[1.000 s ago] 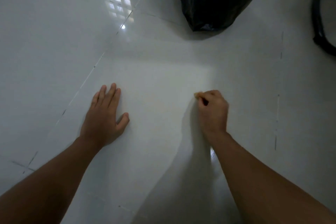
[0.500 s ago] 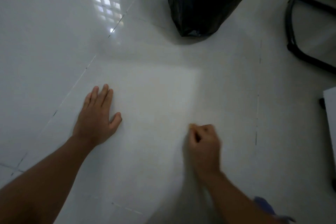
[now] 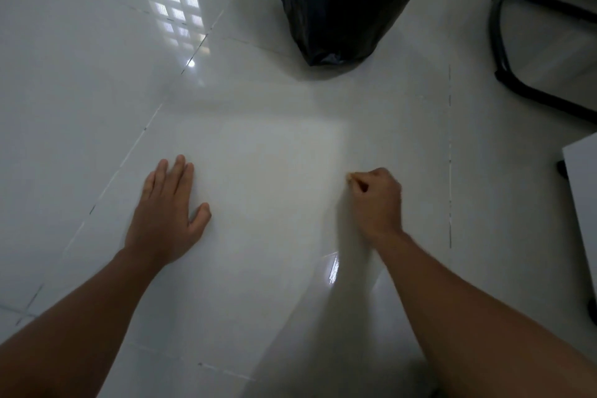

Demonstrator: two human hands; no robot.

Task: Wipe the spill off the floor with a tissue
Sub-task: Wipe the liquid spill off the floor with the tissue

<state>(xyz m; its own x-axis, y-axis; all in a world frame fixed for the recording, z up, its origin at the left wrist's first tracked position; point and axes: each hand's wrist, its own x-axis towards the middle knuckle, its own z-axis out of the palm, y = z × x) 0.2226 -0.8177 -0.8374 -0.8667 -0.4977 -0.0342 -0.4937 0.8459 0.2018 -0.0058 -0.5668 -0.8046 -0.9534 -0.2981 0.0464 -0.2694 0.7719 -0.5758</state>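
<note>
Two hands rest on the floor (image 3: 97, 81) in the head view: left hand (image 3: 166, 213) flat, fingers together; right hand (image 3: 376, 200) fisted, with no tissue or spill discernible beneath its curled fingers (image 3: 357, 179). Judged step: mid-wipe; the next stroke calls for downward pressure, short of the black bag (image 3: 342, 0) beyond the fingertips.

Dim; window glare (image 3: 174, 10) on glossy floor (image 3: 80, 90).

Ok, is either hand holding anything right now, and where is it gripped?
The left hand lies flat and empty on the floor. The right hand is a closed fist; whether a tissue is inside cannot be told.
</note>
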